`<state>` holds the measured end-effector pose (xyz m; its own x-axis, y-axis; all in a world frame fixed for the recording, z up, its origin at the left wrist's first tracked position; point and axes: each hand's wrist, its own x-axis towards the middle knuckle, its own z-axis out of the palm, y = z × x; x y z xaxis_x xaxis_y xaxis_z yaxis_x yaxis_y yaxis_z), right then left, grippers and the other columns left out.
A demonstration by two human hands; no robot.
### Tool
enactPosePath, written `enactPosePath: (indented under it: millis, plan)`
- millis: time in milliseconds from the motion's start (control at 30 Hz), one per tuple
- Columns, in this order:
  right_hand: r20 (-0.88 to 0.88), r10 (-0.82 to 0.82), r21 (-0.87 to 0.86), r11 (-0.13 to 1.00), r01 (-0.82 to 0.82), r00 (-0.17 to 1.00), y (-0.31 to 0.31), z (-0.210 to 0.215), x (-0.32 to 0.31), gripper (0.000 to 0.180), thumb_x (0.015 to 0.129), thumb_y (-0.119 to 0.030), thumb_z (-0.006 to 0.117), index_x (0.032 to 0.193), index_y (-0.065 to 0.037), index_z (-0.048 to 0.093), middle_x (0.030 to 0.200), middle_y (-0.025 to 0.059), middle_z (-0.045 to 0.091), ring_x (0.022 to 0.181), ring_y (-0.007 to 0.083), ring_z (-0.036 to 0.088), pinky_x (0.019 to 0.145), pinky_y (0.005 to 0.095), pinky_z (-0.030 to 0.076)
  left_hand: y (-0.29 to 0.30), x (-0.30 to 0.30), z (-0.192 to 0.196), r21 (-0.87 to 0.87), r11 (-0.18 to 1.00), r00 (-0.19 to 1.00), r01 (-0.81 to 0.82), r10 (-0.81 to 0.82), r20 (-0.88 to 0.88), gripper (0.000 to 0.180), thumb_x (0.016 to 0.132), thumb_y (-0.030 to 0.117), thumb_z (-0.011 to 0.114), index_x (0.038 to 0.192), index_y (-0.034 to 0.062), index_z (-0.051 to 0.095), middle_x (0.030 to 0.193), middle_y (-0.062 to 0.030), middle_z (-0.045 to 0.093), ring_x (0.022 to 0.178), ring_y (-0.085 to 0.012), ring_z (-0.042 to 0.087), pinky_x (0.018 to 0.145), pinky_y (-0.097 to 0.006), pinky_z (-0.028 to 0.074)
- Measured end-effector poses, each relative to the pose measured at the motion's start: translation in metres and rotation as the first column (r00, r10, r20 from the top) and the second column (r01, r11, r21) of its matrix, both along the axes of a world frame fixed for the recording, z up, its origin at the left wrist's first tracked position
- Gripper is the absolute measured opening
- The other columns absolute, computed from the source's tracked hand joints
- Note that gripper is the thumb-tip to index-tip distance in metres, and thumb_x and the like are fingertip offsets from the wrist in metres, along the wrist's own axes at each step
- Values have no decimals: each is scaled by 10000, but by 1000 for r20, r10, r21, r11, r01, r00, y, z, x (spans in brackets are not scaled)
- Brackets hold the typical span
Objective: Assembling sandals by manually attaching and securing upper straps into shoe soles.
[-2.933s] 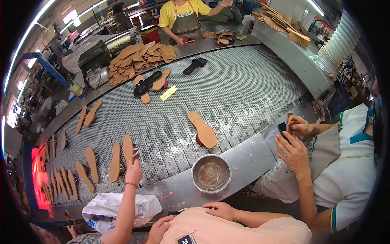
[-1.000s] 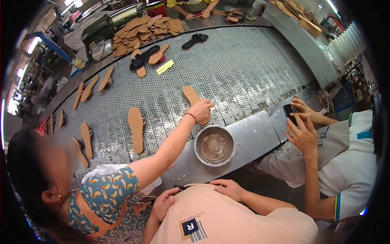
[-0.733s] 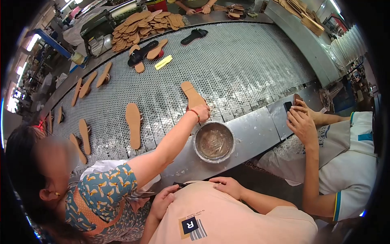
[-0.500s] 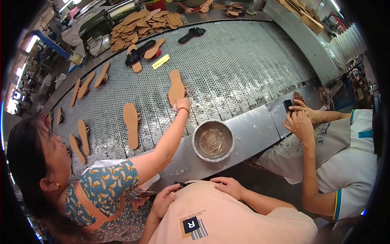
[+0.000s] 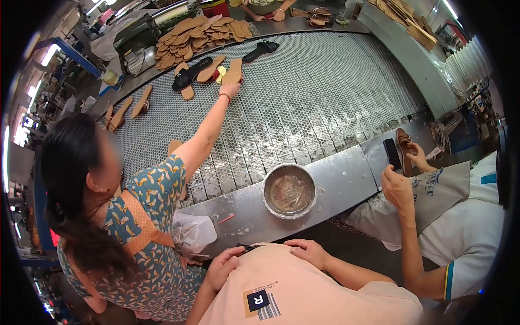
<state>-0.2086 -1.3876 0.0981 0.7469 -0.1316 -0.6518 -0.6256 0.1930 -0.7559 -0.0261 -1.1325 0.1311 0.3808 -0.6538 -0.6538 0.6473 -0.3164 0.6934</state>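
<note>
My left hand point(image 5: 222, 266) rests against the front of my peach shirt, fingers loosely bent beside a small black thing point(image 5: 247, 247) that I cannot make out. On the other side of the shirt lies my right hand point(image 5: 307, 253), its fingers stretched out over the cloth and nothing in them. Beyond both hands a round metal pot point(image 5: 291, 215) with a crusted rim stands on the steel ledge point(image 5: 341, 174). A pink stick point(image 5: 227, 218) lies on that ledge to the pot's left.
At left a co-worker's hand point(image 5: 232, 91) holds a tan-soled sandal point(image 5: 233, 70) over the mesh conveyor point(image 5: 303, 92). Black sandals point(image 5: 261, 51) and several tan-soled ones lie there; a sole pile point(image 5: 197, 35) is behind. At right another person's hands are near a brown sandal point(image 5: 403, 143) and black phone point(image 5: 391, 154).
The left co-worker has leaned in and carried the sandal farther across the belt, beside the yellow piece. The right co-worker's hands have moved apart, baring the brown sandal. My hands stay put.
</note>
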Motion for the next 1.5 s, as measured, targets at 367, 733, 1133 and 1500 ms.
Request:
enactPosePath:
  millis: [367, 733, 1133, 1500]
  plan:
    - [30, -9, 25, 1000, 8, 1000, -1, -16, 5, 444, 950, -310, 611, 1298, -34, 594, 1165, 86, 671, 1013, 139, 609, 914, 296, 478, -5, 4, -2, -7, 999, 999, -38, 39, 10, 384, 953, 112, 520, 1311, -29, 533, 1176, -89, 623, 1025, -121, 575, 908, -254, 458]
    - [4, 55, -27, 998, -55, 998, 2, -14, 13, 434, 947, -291, 608, 1295, -32, 596, 1162, 82, 671, 1008, 135, 603, 906, 293, 477, 5, 5, -12, 4, 999, 998, -35, 35, 48, 380, 963, 139, 545, 1311, -14, 548, 1170, -62, 612, 982, -97, 550, 877, -238, 452]
    - [-85, 42, -256, 965, -62, 996, 1, -15, -28, 361, 946, -265, 606, 1218, -31, 642, 1154, 94, 684, 980, 161, 646, 890, 286, 501, 7, 7, -11, 60, 998, 996, 6, -11, 87, 406, 971, 164, 562, 1335, -11, 526, 1199, -55, 611, 1000, -91, 550, 886, -236, 451]
    - [186, 189, -445, 891, -89, 964, -9, -18, -82, 430, 936, -176, 576, 1338, -31, 531, 1387, 163, 513, 1306, 284, 471, 1101, 362, 363, 7, 10, -8, 85, 996, 996, -11, 4, 85, 392, 981, 184, 560, 1327, 0, 539, 1144, -37, 616, 973, -88, 548, 875, -237, 451]
